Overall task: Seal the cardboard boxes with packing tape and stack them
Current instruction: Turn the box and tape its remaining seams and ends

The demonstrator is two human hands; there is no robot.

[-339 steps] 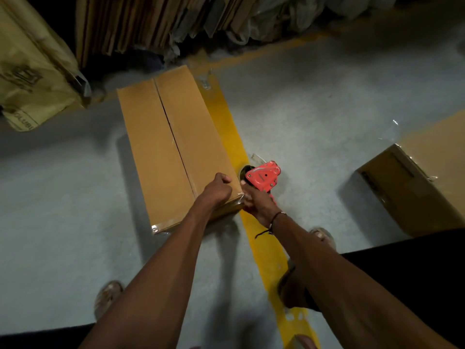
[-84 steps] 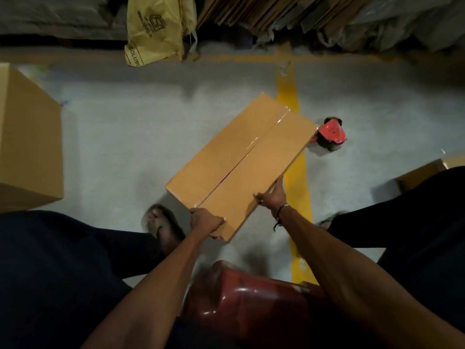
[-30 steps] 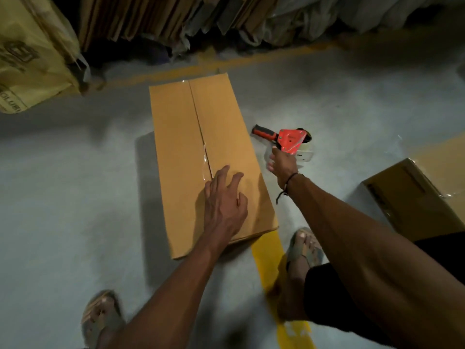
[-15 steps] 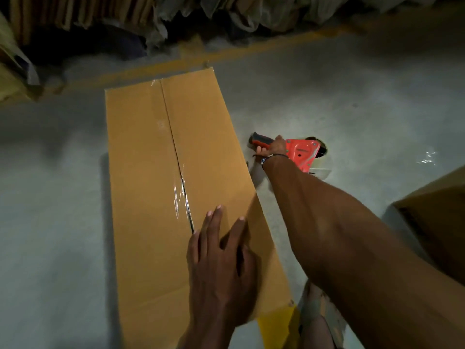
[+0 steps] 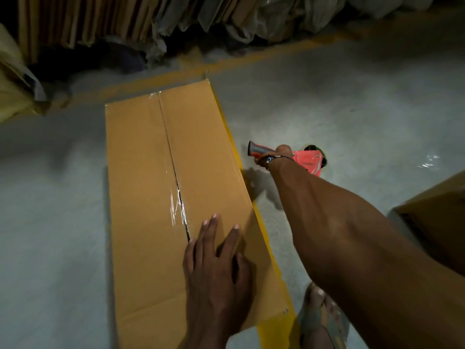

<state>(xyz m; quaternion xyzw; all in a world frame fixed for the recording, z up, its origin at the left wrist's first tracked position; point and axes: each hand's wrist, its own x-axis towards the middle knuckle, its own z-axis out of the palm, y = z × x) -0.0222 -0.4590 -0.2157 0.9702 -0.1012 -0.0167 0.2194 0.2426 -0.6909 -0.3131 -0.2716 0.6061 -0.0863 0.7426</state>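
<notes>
Grey concrete floor [image 5: 327, 102] carries the cardboard box [image 5: 141, 172], long axis running away. Left hand [image 5: 216, 260] presses flat, fingers spread; right hand [image 5: 275, 157] grips the tape dispenser [image 5: 308, 159].

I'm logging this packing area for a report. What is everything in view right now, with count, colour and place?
cardboard box: one, tan, on the floor, centre seam partly taped
tape dispenser: one, red, on the floor right of that box
second box: one, brown, right edge
floor line: yellow, under the box's right edge
flattened cartons: brown, stacked at the back
sandalled foot: one, bottom right
left hand: flat on the box
right hand: grips the dispenser handle
</notes>
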